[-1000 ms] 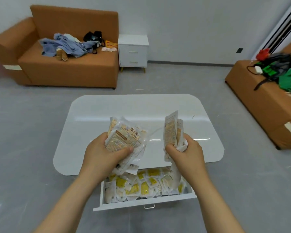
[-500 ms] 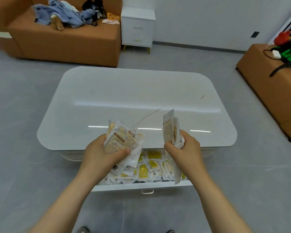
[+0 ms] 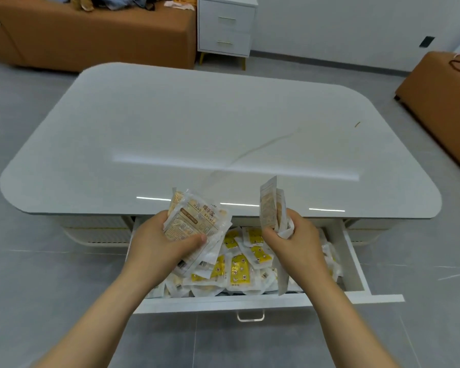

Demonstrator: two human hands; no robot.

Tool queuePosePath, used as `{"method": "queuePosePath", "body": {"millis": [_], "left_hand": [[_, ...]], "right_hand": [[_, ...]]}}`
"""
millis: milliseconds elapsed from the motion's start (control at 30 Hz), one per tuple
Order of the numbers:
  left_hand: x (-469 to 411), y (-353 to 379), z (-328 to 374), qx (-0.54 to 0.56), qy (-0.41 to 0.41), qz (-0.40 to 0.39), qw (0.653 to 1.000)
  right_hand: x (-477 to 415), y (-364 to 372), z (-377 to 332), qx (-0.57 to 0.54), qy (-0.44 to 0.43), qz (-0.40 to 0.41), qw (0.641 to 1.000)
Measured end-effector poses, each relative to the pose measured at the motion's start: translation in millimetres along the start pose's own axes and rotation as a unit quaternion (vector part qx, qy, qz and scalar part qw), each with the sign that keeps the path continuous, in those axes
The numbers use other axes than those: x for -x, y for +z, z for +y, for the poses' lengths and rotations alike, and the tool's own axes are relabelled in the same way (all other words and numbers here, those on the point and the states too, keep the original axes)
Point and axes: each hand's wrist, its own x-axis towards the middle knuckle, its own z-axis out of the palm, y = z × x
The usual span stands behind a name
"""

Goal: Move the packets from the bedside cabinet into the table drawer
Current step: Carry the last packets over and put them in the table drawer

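My left hand [image 3: 157, 244] grips a stack of clear packets with brown print [image 3: 195, 221], held flat over the left part of the open table drawer [image 3: 352, 251]. My right hand [image 3: 294, 241] grips a few more packets [image 3: 270, 205] standing upright on edge above the drawer's middle. The white drawer is pulled out towards me and holds several white and yellow packets [image 3: 239, 266] in a loose heap. The white bedside cabinet [image 3: 226, 25] stands far back against the wall, its two drawers closed.
A glossy white table [image 3: 197, 134] fills the middle, above the drawer. An orange sofa [image 3: 91, 35] with clothes stands at the back left, another orange seat [image 3: 436, 83] at the right. Grey floor lies all around.
I have come closer to the table and the view has tipped down. Both hands, still holding their packets, now hang low over the open drawer.
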Motion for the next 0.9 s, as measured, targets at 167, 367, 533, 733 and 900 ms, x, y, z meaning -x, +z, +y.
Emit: {"method": "queuePosePath", "body": {"millis": [167,367,533,733,900], "left_hand": [[-15,33,-53,-0.012,0.004,0.0,1.0],[-11,57,-97,-0.031,0.003,0.003,1.0],[-20,64,-126,-0.07,-0.034,0.007,0.997],[-39,80,-139,-0.089,-0.06,-0.013,0.994],[-46,86,-137,-0.203,-0.091,-0.041,0.974]], "right_hand": [[-12,30,43,0.011,-0.027,-0.004,1.0],[-6,40,76,0.038,-0.063,-0.02,0.997],[2,38,92,0.048,-0.077,-0.034,0.995],[5,39,115,0.05,-0.058,-0.029,0.997],[2,30,132,0.071,-0.041,-0.029,0.996]]}}
